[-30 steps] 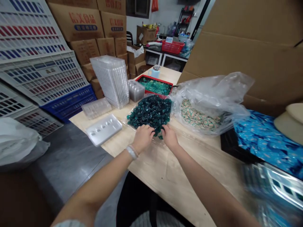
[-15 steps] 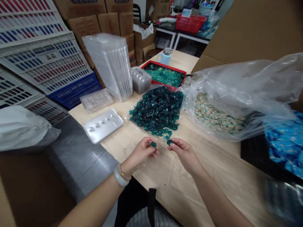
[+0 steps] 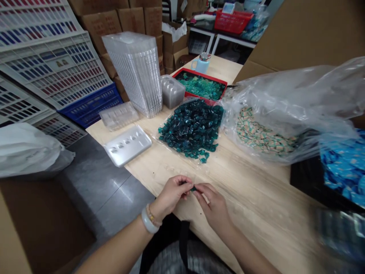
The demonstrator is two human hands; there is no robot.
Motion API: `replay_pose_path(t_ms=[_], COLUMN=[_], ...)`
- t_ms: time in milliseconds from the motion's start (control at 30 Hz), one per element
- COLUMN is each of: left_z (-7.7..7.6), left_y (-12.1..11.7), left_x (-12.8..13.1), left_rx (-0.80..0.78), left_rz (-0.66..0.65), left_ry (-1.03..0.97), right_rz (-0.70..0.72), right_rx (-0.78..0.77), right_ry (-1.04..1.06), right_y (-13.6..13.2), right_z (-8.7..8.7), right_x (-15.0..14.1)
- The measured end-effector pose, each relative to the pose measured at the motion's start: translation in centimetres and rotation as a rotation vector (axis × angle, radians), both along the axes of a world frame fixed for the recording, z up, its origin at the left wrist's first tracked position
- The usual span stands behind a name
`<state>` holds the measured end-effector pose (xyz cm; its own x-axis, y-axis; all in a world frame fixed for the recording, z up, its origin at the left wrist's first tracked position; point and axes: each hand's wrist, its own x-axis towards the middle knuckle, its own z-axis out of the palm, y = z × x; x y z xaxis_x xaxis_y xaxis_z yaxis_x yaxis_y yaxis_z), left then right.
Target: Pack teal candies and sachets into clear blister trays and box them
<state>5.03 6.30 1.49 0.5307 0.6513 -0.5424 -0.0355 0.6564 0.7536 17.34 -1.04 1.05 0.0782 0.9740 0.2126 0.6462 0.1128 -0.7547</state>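
Note:
My left hand [image 3: 174, 192] and my right hand [image 3: 210, 203] meet over the near edge of the wooden table [image 3: 242, 182]. Between their fingertips shows a small dark teal piece [image 3: 193, 188], mostly covered by the fingers. Both hands pinch at it; whether one piece or two are held I cannot tell. Just beyond them lies a heap of teal, translucent star-like pieces [image 3: 194, 125] on a clear plastic sheet. A silvery plastic tray [image 3: 128, 146] with a row of small hollows rests left of the heap.
Behind stand a tall stack of clear trays [image 3: 137, 76], a red tray of green bits [image 3: 199, 85] and a blue mug [image 3: 202, 64]. At right are a plastic bag of small printed packets [image 3: 256, 133] and a black bin with blue wrappers [image 3: 342, 163]. Crates [image 3: 51, 68] rise at left.
My hands have come together and drawn nearer to my body, away from the heap. Earlier each pinched a teal piece separately. The view has shifted slightly.

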Motion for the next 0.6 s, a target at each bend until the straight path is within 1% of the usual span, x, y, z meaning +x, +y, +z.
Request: replay_pose_path(t_ms=[67,100,133,200,233,267,300,400,467,600], left_z=[-0.4,-0.6,-0.7,-1.1,-1.4,-1.6,-1.9,-2.6,-2.8,-2.9], left_y=[-0.4,-0.4,-0.2,0.4,0.8,1.0,1.2,1.3,1.1,1.2], left_x=[-0.5,-0.8,-1.1,-1.7,-1.9,-2.1,-2.3,-2.4,-2.4,-2.5], left_rx=[0.106,0.204,0.336,0.659,0.808,0.925,1.004,1.103,1.136,1.151], left_rz=[-0.031,-0.032,-0.02,0.011,0.0,-0.04,-0.1,-0.259,-0.303,-0.36], left_ry=[0.091,0.159,0.237,0.387,0.441,0.478,0.508,0.581,0.602,0.577], right_rz=[-0.007,-0.017,-0.029,-0.035,-0.021,0.008,0.049,0.156,0.193,0.255], right_rx=[-0.018,-0.02,-0.019,-0.028,-0.048,-0.078,-0.114,-0.177,-0.159,-0.103], right_ry=[-0.021,-0.039,-0.066,-0.162,-0.228,-0.299,-0.367,-0.511,-0.564,-0.627], right_y=[-0.3,-0.2,0.1,1.2,1.9,2.7,3.3,4.8,5.3,6.3], right_z=[-0.1,-0.1,-0.1,-0.1,-0.1,-0.2,-0.3,-0.7,-0.9,-0.9], right_x=[-0.4,-0.4,-0.2,0.4,0.8,1.2,1.5,2.0,2.1,2.1])
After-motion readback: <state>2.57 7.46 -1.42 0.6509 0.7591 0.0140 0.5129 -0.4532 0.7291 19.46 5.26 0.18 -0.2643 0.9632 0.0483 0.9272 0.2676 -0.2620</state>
